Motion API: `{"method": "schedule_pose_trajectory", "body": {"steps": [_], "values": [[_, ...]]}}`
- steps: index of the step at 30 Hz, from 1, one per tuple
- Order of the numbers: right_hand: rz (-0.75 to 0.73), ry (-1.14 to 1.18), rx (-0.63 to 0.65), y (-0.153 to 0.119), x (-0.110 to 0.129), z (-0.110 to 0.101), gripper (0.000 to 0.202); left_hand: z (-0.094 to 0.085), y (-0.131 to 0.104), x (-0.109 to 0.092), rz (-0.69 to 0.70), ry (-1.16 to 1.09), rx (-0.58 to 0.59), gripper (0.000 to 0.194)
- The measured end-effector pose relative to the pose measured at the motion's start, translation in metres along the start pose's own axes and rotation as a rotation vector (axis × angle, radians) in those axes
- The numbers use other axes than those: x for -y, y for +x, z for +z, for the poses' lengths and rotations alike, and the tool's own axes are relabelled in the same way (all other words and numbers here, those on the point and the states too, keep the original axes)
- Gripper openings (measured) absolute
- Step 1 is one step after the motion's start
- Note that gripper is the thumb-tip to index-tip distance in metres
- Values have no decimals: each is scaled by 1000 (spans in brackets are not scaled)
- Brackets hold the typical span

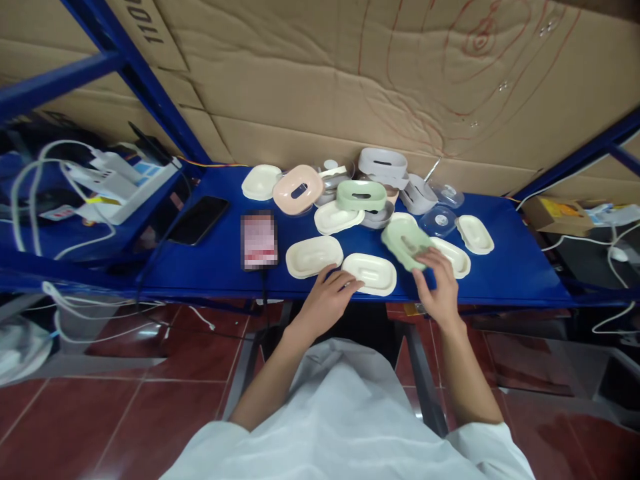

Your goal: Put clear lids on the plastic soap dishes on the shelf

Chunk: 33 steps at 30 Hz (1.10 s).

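My left hand [327, 297] rests at the front edge of the blue shelf [215, 267], fingertips touching a cream soap-dish tray [373, 270]. Its fingers are loosely spread and grip nothing. My right hand [437, 283] holds a pale green soap-dish tray [403, 239] by its near end, tilted up off the shelf. Another cream tray [313, 255] lies just left of my left hand. More cream trays [475, 233] lie to the right.
A pink dish [299, 189], a green lid [361, 195], grey dishes [383, 162] and clear lids [440, 219] crowd the back. A black phone [199, 219] and a blurred card [259, 239] lie left. Cables and a power strip [120, 183] sit far left. Cardboard lines the back.
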State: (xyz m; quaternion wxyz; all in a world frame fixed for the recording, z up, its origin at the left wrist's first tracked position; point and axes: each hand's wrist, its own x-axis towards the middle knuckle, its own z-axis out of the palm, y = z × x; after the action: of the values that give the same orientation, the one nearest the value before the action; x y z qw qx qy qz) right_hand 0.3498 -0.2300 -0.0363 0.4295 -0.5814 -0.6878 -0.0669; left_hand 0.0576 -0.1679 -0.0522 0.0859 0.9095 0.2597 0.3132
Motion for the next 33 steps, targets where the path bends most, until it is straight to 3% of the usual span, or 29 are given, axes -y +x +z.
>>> {"method": "schedule_pose_trajectory", "body": {"steps": [3, 7, 10, 16, 23, 26, 28, 30, 31, 33], "values": [[-46, 120, 210, -18, 17, -1, 26, -5, -9, -1, -84, -23, -81, 42], [-87, 178, 403, -25, 27, 14, 32, -7, -9, 4, -89, 6, -44, 54], [-131, 133, 434, -23, 30, 23, 46, -6, -8, 10, -72, 36, -10, 46], [-193, 132, 439, -14, 33, 26, 47, -7, -7, 11, -107, 18, -10, 18], [-238, 80, 533, -15, 39, 28, 48, 1, -10, 14, -66, -46, -51, 13], [-259, 47, 598, -9, 32, 19, 47, 1, -10, 15, -66, -33, -53, 16], [-178, -26, 530, 9, 14, 7, 41, 0, -9, 14, -78, -26, -51, 16], [49, -197, 323, 37, -16, -6, 39, -1, -7, 13, -84, -21, -65, 15], [225, -329, 204, 53, -34, -10, 43, -1, -7, 13, -83, -20, -74, 15], [381, -444, 128, 84, -71, -13, 57, -1, -6, 12, -82, -14, -87, 14]]}}
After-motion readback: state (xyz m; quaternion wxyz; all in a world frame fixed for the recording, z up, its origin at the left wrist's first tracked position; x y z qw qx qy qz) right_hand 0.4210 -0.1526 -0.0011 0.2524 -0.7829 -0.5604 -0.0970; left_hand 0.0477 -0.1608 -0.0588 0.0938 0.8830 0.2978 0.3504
